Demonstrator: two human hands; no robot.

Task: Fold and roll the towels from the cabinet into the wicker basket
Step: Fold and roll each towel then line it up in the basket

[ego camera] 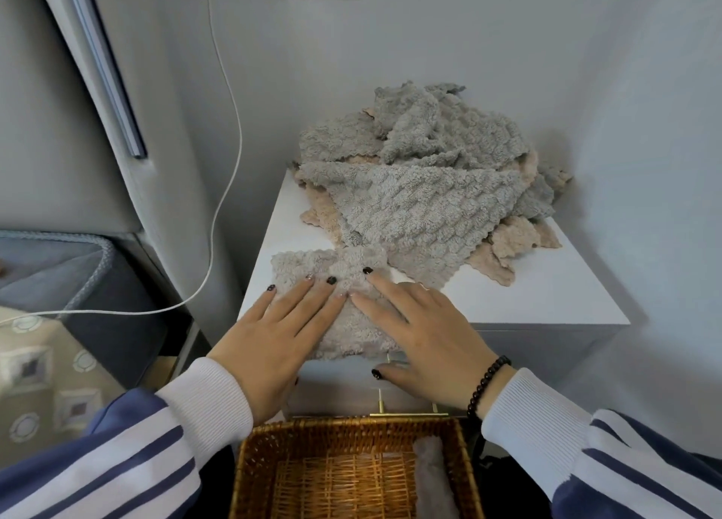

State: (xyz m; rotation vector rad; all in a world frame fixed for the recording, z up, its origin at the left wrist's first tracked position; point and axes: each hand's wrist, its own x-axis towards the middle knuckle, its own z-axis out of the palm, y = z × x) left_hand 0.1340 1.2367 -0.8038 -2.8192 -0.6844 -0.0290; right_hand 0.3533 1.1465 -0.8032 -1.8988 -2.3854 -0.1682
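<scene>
**Flattening a towel on the cabinet top**

Left hand (269, 335) and right hand (426, 331), fingers straight, press flat on a beige towel (344, 303). Towel pile (422, 190) lies beyond the hands; wicker basket (351, 471) sits below them, holding one rolled towel (431, 479).

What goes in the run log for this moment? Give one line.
left hand flat on towel | right hand flat on towel | pile waiting | basket holds one roll

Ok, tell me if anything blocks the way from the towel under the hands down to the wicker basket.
Nothing visible does. The towel lies at the cabinet top's front edge under the left hand and right hand; the wicker basket sits open below, with one rolled towel on its right side.
</scene>
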